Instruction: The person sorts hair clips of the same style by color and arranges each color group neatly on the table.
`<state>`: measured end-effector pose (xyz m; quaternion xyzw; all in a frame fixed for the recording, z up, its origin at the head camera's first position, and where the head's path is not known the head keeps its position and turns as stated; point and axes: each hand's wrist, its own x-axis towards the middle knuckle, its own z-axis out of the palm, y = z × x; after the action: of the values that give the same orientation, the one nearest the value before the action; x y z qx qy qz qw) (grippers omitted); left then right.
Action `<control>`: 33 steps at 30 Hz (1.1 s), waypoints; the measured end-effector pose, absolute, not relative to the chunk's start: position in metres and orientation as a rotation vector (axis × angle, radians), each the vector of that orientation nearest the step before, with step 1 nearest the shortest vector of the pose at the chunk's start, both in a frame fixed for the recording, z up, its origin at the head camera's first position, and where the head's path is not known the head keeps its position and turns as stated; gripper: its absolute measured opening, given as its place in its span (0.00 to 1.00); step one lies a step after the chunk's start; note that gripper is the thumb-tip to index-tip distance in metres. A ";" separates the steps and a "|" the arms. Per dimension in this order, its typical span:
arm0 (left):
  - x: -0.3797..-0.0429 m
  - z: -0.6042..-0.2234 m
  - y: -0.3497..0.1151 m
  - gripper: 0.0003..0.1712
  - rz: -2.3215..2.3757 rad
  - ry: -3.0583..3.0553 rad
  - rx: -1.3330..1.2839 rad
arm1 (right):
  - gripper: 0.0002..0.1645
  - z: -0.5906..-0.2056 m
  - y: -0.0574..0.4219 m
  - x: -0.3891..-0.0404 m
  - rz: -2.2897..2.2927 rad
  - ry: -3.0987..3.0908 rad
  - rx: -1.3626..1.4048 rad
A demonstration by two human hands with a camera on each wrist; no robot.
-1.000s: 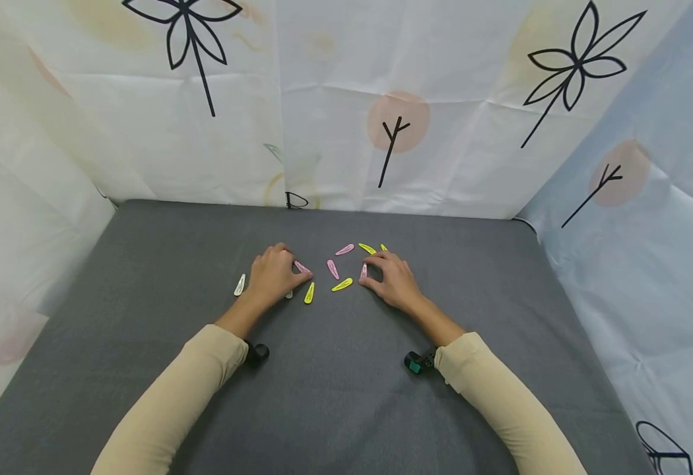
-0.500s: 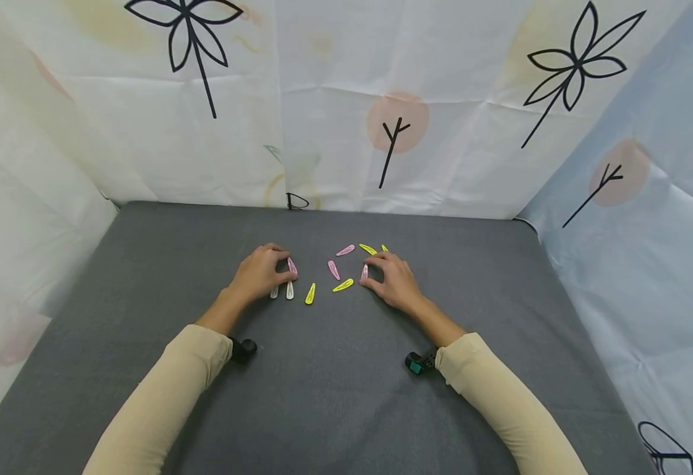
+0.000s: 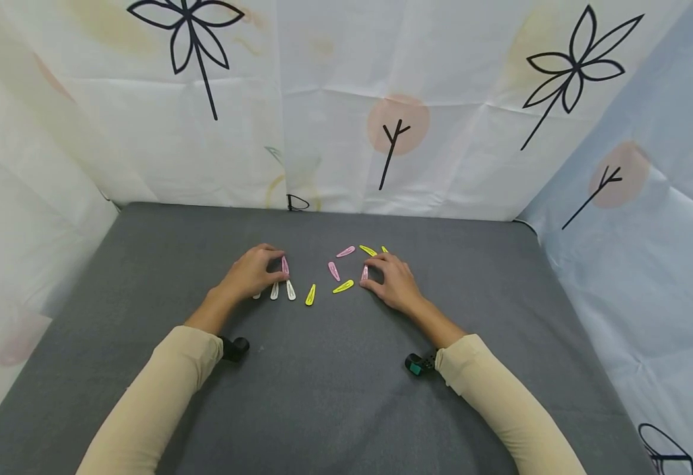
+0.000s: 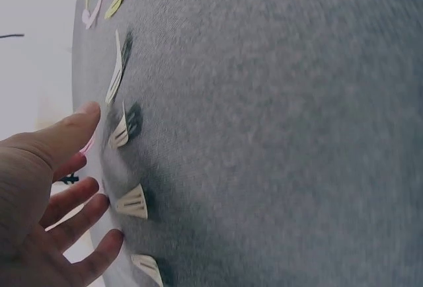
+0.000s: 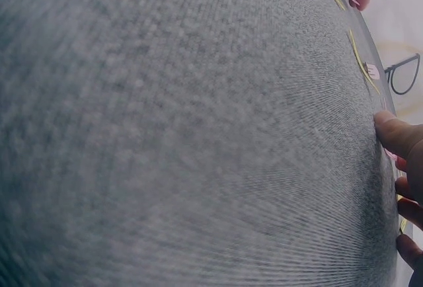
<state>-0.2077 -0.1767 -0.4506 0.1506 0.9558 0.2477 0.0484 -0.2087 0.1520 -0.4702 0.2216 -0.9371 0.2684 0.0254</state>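
My left hand (image 3: pixel 245 274) pinches a pink snap hair clip (image 3: pixel 285 265) end to end between thumb and index finger, at the table's left middle. Below its fingers lie white hair clips (image 3: pixel 290 290), one partly hidden by the hand; several show in the left wrist view (image 4: pixel 133 202). My right hand (image 3: pixel 395 282) likewise has a pink hair clip (image 3: pixel 365 272) between thumb and index finger. Between the hands are a yellow hair clip (image 3: pixel 310 295), another yellow clip (image 3: pixel 343 286) and a pink clip (image 3: pixel 334 271). In the right wrist view, the right thumb (image 5: pixel 391 131) largely hides its clip.
Farther back lie a pink clip (image 3: pixel 345 251) and a yellow clip (image 3: pixel 367 251), with another yellow one (image 3: pixel 385 249) partly behind the right hand. Grey cloth covers the table (image 3: pixel 334 396). Printed white curtains (image 3: pixel 334 132) stand behind and at both sides.
My left hand has moved left with the pink clip, which has turned from slanted to nearly upright in view. More white clips now show beneath it. The right hand stays put.
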 end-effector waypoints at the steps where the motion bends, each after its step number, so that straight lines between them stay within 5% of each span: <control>1: -0.207 -0.451 -0.178 0.32 0.752 2.915 0.465 | 0.29 -0.470 0.152 -0.209 0.832 -2.896 0.685; 33: -0.207 -0.452 -0.178 0.32 0.659 2.918 0.476 | 0.28 -0.471 0.153 -0.208 0.822 -2.875 0.692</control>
<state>-0.2069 -0.1780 -0.4520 0.1568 0.9618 0.2174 0.0563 -0.2083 0.1528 -0.4714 0.2252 -0.9361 0.2677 0.0360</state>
